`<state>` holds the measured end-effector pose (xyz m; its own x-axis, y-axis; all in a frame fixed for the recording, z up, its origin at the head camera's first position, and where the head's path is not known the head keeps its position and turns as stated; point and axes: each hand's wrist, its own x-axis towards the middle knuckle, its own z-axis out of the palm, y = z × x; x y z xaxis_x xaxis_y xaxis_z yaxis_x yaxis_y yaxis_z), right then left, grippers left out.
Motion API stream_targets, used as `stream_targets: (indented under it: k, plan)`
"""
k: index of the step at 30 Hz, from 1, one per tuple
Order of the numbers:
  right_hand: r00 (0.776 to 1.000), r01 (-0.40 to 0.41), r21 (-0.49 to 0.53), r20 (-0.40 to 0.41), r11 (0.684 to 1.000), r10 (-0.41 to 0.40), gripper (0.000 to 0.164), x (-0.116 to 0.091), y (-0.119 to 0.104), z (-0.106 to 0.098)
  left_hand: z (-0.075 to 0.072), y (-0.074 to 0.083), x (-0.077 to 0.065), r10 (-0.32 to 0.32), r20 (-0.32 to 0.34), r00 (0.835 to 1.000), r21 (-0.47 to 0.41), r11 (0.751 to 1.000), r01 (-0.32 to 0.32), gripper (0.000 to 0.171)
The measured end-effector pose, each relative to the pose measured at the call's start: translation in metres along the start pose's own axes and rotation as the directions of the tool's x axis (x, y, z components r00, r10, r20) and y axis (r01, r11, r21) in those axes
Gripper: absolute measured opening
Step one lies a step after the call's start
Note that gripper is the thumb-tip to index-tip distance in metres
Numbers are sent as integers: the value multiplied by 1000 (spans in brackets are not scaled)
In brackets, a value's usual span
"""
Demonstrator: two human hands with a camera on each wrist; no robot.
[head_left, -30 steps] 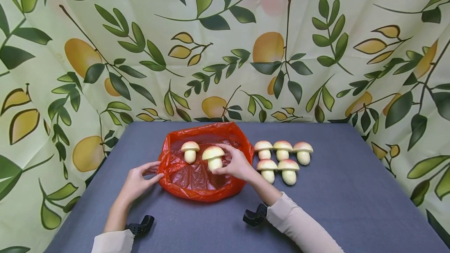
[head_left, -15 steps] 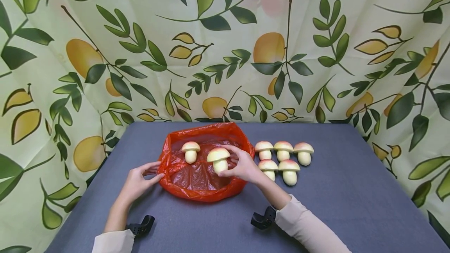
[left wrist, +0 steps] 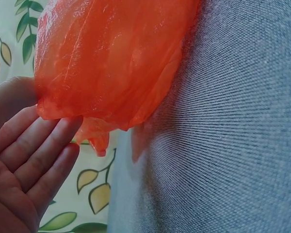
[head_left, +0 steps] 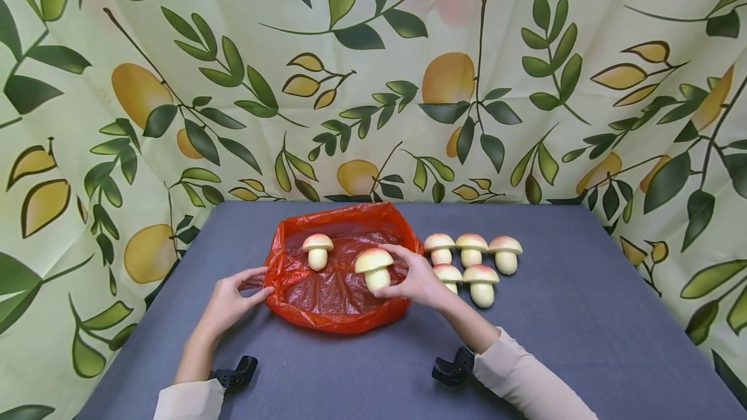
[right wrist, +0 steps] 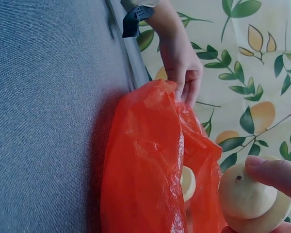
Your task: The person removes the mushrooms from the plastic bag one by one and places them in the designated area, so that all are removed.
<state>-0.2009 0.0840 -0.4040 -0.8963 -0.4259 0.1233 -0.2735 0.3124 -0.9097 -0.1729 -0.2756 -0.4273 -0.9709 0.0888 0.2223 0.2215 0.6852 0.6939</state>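
A red plastic bag (head_left: 332, 324) lies on its base with a wide mouth, its sides rolled down. My left hand (head_left: 238, 295) pinches the bag's left rim between thumb and fingers; the left wrist view shows the thin red film (left wrist: 111, 63) at those fingers. Over the right part of the mouth, my right hand (head_left: 417, 279) holds a toy mushroom (head_left: 372, 262) with a pale stem and yellowish cap. Seen from the right wrist, the thumb presses on the stem base of this mushroom (right wrist: 247, 196). Another toy mushroom (head_left: 318, 253) sits inside the bag, farther left.
Right of the bag, several like mushrooms (head_left: 481, 280) stand in two rows on the grey-blue tabletop (head_left: 572, 316). My right hand partly covers the nearer row's left one (head_left: 449, 274). A leaf-patterned cloth (head_left: 373, 83) hangs behind the table.
My right hand has moved right with the toy mushroom, from the middle of the bag's mouth towards its right side. My left hand stays at the left rim.
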Motion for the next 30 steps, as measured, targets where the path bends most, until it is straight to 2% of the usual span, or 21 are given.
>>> stream_targets:
  k: [9,21,30]
  plan:
    - [1000,17,16,-5,1000,-16,77,-11,5,-15,1,0,1,-8,6,1000,-6,1000,8,40]
    - [999,-3,3,-44,1000,3,78,-28,13,-32,2,-1,0,-16,2,1000,2,1000,16,40]
    - [998,0,56,-63,998,4,80,-38,12,-46,4,-4,1,39,-27,999,-8,999,-39,37]
